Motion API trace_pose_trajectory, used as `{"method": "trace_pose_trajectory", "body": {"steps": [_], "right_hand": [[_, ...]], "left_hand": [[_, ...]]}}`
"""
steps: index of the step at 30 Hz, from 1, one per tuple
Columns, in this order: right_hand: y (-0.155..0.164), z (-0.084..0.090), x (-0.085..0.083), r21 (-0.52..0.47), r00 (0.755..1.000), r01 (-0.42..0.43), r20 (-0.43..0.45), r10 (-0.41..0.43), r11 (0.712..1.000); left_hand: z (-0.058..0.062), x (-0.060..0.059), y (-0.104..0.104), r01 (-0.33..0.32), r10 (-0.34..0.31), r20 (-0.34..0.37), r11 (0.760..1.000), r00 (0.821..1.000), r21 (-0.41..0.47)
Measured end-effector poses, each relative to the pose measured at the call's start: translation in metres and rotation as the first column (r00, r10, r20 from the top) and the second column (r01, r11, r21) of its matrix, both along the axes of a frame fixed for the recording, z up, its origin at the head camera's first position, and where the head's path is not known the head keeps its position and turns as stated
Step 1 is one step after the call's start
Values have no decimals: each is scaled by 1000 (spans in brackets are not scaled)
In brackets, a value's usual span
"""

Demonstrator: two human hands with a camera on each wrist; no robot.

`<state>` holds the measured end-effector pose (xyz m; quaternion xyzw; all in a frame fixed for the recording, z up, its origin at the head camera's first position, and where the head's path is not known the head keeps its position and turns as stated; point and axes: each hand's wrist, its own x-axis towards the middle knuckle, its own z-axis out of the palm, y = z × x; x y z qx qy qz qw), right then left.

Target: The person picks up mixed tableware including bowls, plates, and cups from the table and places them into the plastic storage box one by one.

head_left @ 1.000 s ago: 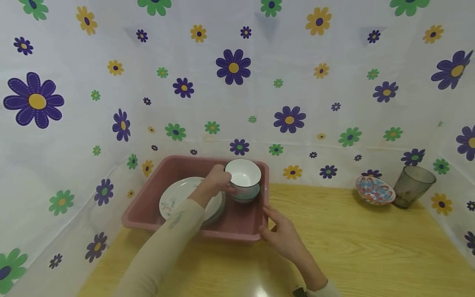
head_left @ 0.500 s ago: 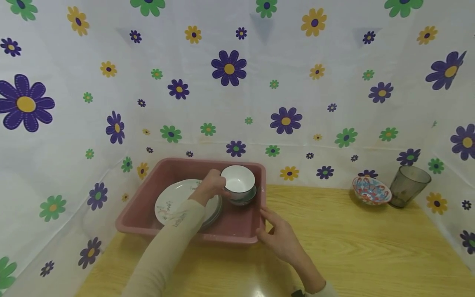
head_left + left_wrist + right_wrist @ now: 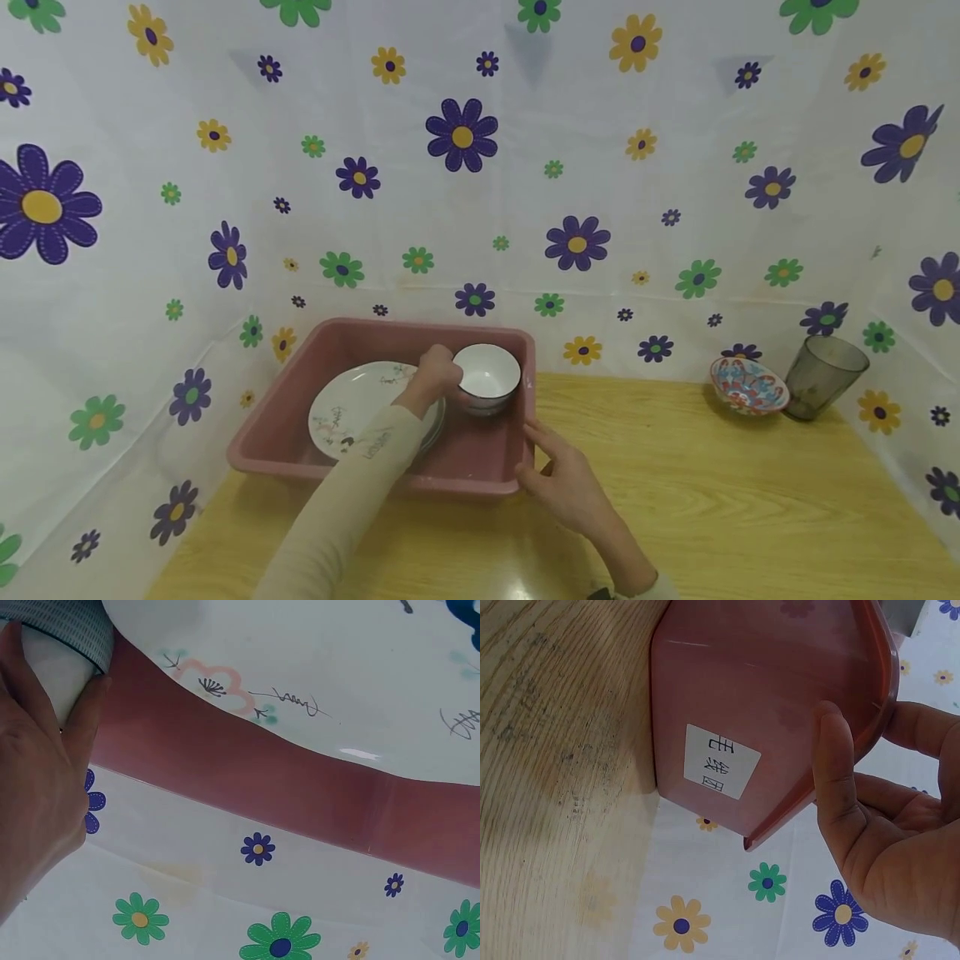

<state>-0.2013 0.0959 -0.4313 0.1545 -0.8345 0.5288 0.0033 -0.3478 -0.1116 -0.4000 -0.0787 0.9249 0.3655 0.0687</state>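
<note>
In the head view, my left hand (image 3: 437,377) pinches the near-left rim of a white-lined bowl (image 3: 491,369). This bowl sits over another bowl (image 3: 483,408), mostly hidden beneath it, in the right part of a pink plastic basin (image 3: 468,475). The left wrist view shows thumb and finger on the rim of the bowl (image 3: 86,630), patterned outside. Left of the bowls lie stacked white plates (image 3: 352,400) with floral decoration, partly covered by my left arm. My right hand (image 3: 566,483) holds the basin's right rim, thumb along the outer wall in the right wrist view.
On the wooden table (image 3: 675,500), a red and blue patterned bowl (image 3: 748,387) leans beside a smoky drinking glass (image 3: 825,379) at the far right. Flower-printed sheeting (image 3: 510,192) hangs around the back and sides. A label with handwriting (image 3: 721,761) is stuck on the basin's outer wall.
My left hand has lowered the white-lined bowl onto the bowl beneath it, which is now mostly covered. My right hand keeps its place at the basin's rim. The head view has shifted slightly.
</note>
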Motion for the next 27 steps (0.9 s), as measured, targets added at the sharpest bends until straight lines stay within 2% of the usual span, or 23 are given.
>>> {"method": "trace_pose_trajectory", "body": {"steps": [8,19,27], "right_hand": [[1,-1,-2,6,1000,3,1,-3,1000],[0,0,0,10,1000,-5,8,5,1000],[0,2,0,20,1000,6,9,-6,1000]], "left_hand": [[-3,1,1,30,-36,-62,995,997,-96],[0,5,-2,57,-62,-38,991,997,-121],[3,6,-3,82,-85,-25,992,996,-101]]}}
